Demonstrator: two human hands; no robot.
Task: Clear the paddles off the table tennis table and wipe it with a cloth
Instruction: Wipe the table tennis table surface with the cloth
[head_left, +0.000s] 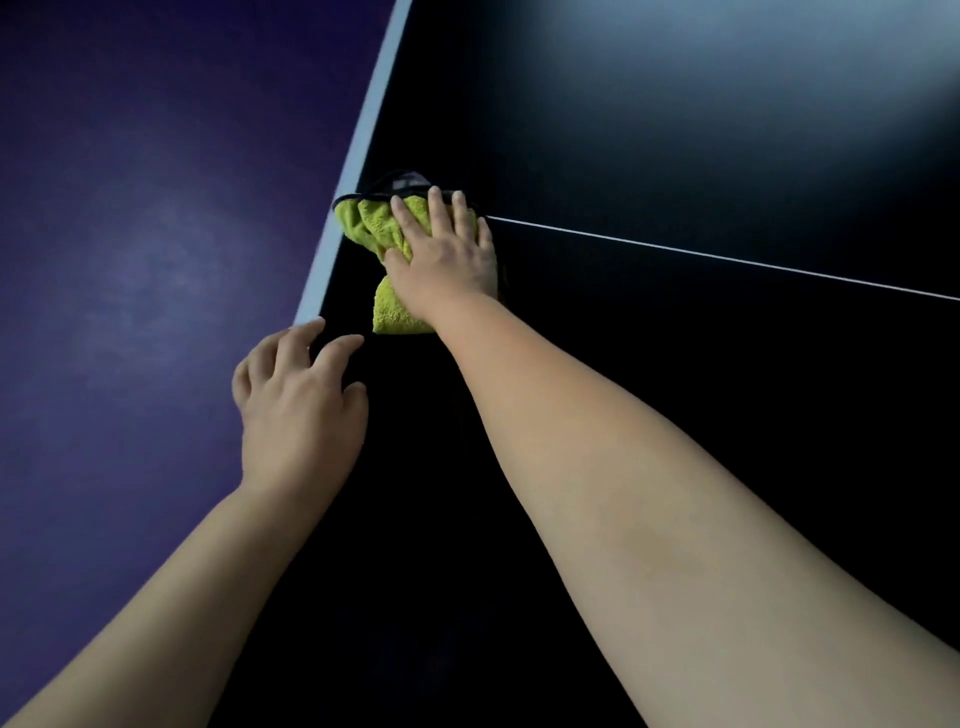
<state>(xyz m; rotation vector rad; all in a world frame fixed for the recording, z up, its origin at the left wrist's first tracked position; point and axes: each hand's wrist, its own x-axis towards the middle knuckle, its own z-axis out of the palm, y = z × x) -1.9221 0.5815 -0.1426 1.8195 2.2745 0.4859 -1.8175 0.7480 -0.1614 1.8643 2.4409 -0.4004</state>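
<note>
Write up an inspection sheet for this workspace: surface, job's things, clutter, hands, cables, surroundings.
Surface: dark table tennis table with a pale edge band along its left side and a thin white centre line; soft glare at upper right.
Job's things: yellow-green cloth bunched on the table near the left edge, dark trim on its far side; no paddles in view.
Clutter: nothing seen.
Hands: right hand pressed flat on the cloth with straight fingers; left hand at the table's left edge, fingers loosely spread, holding nothing.
Cables: nothing seen.
Surroundings: purple floor left of the table.
</note>
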